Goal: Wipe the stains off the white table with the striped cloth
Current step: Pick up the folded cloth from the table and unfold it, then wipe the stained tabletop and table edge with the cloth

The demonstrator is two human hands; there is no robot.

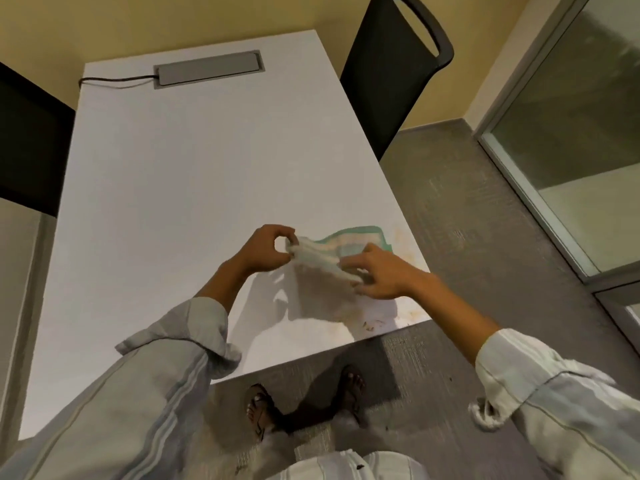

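The striped cloth point(329, 252), white with a green border, is stretched between both hands just above the white table point(180, 188). My left hand point(266, 249) pinches its left end. At the cloth's right end, my right hand point(377, 277) grips it with the fingers curled. The far edge of the cloth droops toward the tabletop. Brownish stains point(370, 323) speckle the table's near right corner, and fainter ones point(403, 237) lie along the right edge beside the cloth. The cloth's shadow covers part of the stained area.
A grey cable box point(207, 68) is set into the far end of the table, with a cord leading left. A black chair point(394, 71) stands at the far right side. My sandalled feet point(304, 396) stand on grey carpet at the near edge.
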